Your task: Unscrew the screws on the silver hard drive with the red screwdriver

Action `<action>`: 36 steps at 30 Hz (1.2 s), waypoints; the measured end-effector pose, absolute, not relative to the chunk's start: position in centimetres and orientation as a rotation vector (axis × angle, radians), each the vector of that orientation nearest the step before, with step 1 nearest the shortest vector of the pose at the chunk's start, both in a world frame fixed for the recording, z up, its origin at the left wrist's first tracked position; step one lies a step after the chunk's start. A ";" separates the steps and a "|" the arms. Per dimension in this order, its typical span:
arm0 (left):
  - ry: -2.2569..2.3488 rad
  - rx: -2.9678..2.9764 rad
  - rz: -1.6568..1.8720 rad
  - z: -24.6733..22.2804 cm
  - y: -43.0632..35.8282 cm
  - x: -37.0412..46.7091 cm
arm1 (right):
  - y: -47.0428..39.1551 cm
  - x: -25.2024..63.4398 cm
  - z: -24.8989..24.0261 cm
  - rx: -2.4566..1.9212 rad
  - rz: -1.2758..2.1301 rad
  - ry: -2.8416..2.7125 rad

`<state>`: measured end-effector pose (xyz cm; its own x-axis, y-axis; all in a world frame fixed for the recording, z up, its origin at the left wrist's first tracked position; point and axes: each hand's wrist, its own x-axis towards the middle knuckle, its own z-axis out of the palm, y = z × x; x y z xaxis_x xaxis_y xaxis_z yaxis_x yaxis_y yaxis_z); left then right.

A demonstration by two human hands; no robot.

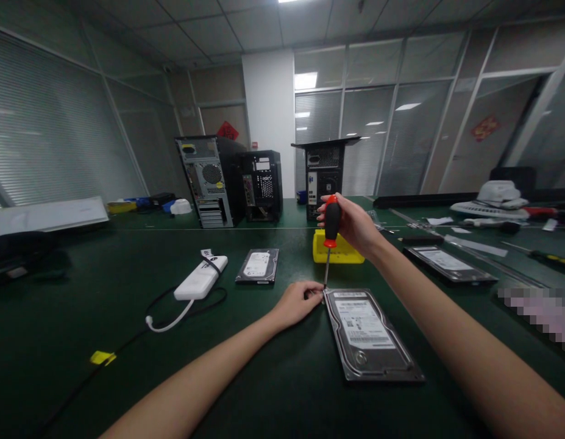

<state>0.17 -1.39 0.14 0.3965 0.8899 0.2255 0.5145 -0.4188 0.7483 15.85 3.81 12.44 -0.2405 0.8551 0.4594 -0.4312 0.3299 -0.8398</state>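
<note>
A hard drive point(362, 332) lies label up on the green table in front of me. My right hand point(350, 222) is closed around the red and black handle of a screwdriver point(332, 222), held nearly upright. The screwdriver's tip meets the drive's far left corner. At that same corner, my left hand point(300, 302) rests low on the table with thumb and fingers pinched together. Whatever sits between those fingertips is too small to make out. Just behind the drive is a yellow tray point(339, 253), partly covered by my right hand and the screwdriver.
Another hard drive point(258, 266) lies left of centre, near a white power bank point(201, 277) with a cable. A third drive point(449, 265) is on the right, by a second screwdriver point(550, 257). Computer towers point(213, 183) stand along the back. A white keyboard point(487, 210) lies far right.
</note>
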 end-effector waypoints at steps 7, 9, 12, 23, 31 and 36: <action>1.211 2.066 0.824 0.3 -1.5 0.2 | 3.7 15.8 12.5 -0.421 1.259 -1.373; 1.216 2.065 0.824 0.2 -1.4 0.2 | 3.5 15.8 12.6 -0.417 1.250 -1.360; 1.229 2.066 0.815 0.2 -1.4 0.3 | 3.3 15.6 12.8 -0.426 1.222 -1.340; 1.213 2.073 0.823 0.3 -1.5 0.2 | 3.6 15.6 12.4 -0.422 1.180 -1.329; 1.211 2.053 0.832 0.3 -1.4 0.2 | 3.6 16.0 12.5 -0.366 1.245 -1.351; 1.218 2.081 0.813 0.3 -1.4 0.2 | 3.3 15.4 12.5 -0.415 1.191 -1.303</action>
<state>0.19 -1.43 0.29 0.3950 0.8948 0.2082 0.5355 -0.4084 0.7392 15.39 3.34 12.47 -0.1750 0.8415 0.5111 -0.4338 0.4001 -0.8073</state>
